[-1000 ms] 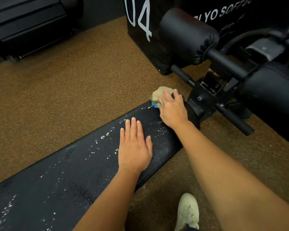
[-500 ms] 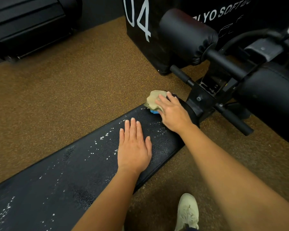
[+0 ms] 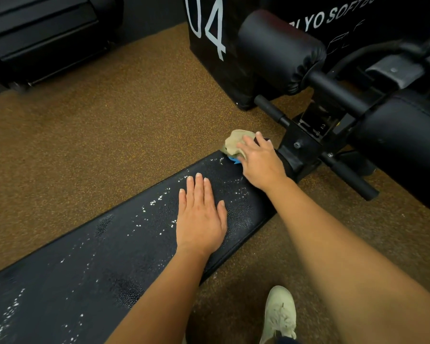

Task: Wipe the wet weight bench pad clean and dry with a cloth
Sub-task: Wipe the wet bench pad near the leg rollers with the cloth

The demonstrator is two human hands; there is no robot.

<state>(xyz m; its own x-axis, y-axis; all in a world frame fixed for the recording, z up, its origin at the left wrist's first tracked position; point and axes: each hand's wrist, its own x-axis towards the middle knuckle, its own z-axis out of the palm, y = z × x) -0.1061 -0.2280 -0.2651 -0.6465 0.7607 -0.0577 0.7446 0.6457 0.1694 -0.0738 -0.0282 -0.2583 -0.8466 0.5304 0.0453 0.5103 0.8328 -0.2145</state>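
Note:
The black bench pad (image 3: 124, 247) runs from the lower left to the centre, speckled with white water drops. A crumpled beige cloth (image 3: 235, 142) with a blue part beneath it lies at the pad's far end corner. My right hand (image 3: 262, 165) presses on the cloth with fingers laid over it. My left hand (image 3: 201, 217) rests flat on the pad, fingers straight and together, a little nearer to me than the cloth.
The bench's black frame and foot bars (image 3: 308, 145) join the pad's far end, with padded rollers (image 3: 278, 48) beyond. A black plyo box marked 04 (image 3: 209, 33) stands behind. My light shoe (image 3: 281, 316) is on the brown speckled floor (image 3: 97, 145).
My right hand slid the cloth a little along the pad's far end and back. My left hand stayed flat in the same place.

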